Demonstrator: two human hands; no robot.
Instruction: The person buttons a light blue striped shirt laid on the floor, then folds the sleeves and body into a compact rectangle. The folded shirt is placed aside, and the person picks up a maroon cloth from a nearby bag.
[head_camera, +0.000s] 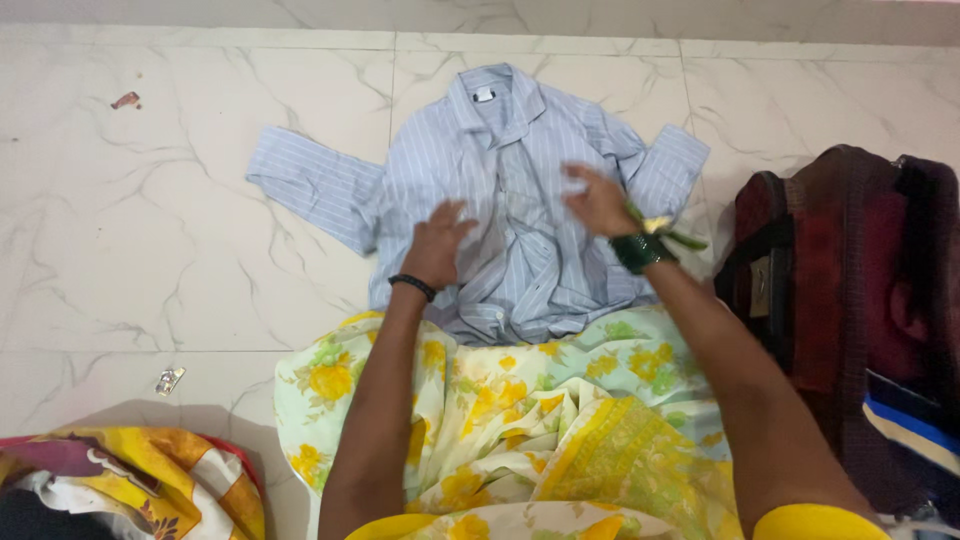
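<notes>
Marble floor (150, 250) bears striped shirt (520, 270) beneath left hand (437, 245), right hand (598, 203).

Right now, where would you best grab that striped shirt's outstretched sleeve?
Probably at the cuff end of the long sleeve, coming from the person's left. It lies flat and stretched out over the marble floor, clear of the shirt body, and both the left hand and right hand rest elsewhere.

A single head-worn camera looks steeply down, almost straight from above, at the marble floor (150, 250) in front of the person. It sits near: both forearms enter from the lower edge and reach mid-frame. The right edge is dim, probably showing a dark bag (850, 300).
</notes>
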